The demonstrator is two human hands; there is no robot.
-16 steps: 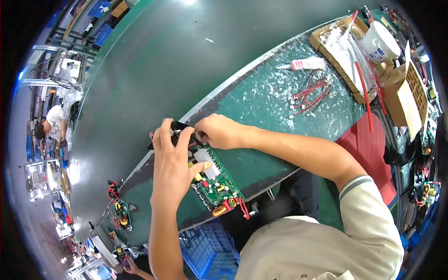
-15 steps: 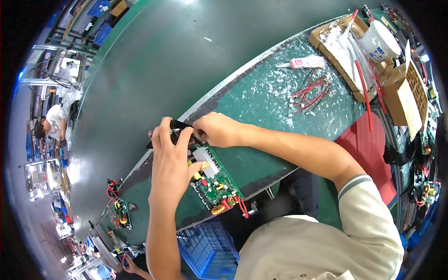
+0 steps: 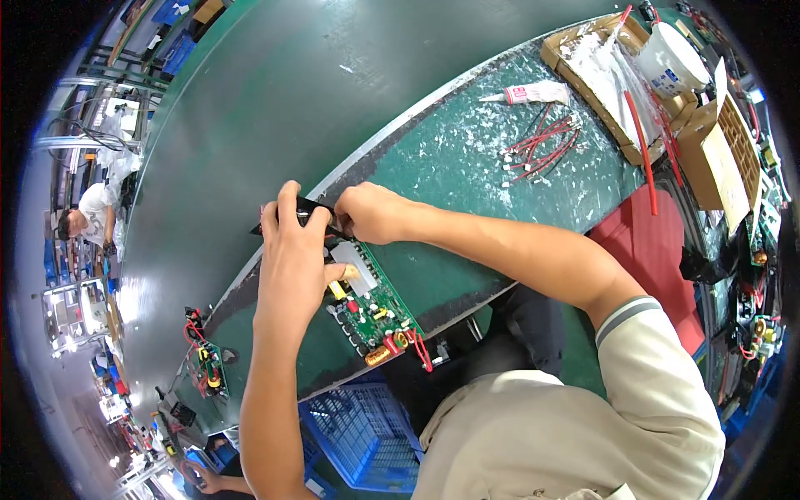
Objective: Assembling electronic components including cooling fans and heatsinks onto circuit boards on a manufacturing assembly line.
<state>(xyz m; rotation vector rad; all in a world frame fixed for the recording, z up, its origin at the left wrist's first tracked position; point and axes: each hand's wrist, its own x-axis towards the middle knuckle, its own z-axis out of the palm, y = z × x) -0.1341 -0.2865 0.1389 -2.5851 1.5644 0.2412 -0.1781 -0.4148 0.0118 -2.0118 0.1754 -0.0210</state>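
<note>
The circuit board [image 3: 383,304] lay on the tabletop [image 3: 450,283], in front of the person, and its far end was under the hands. As far as could be judged, much was already done there: many small parts stood in place, with a grey block [image 3: 365,280] among them, and red leads [image 3: 424,353] came out at the near end. The work at the far end, around the black part [image 3: 313,209], seemed not finished, because both hands were busy there. The fingers of the left hand [image 3: 287,271] were spread apart over this part, with the thumb on the block; whether they clamped it, I cannot tell. The fingers of the right hand [image 3: 367,212] were curled at its edge, but their tips were hidden, so I cannot tell what they pinched. The loose red wires [image 3: 546,148] and the tube [image 3: 537,93] lay apart, unused.
</note>
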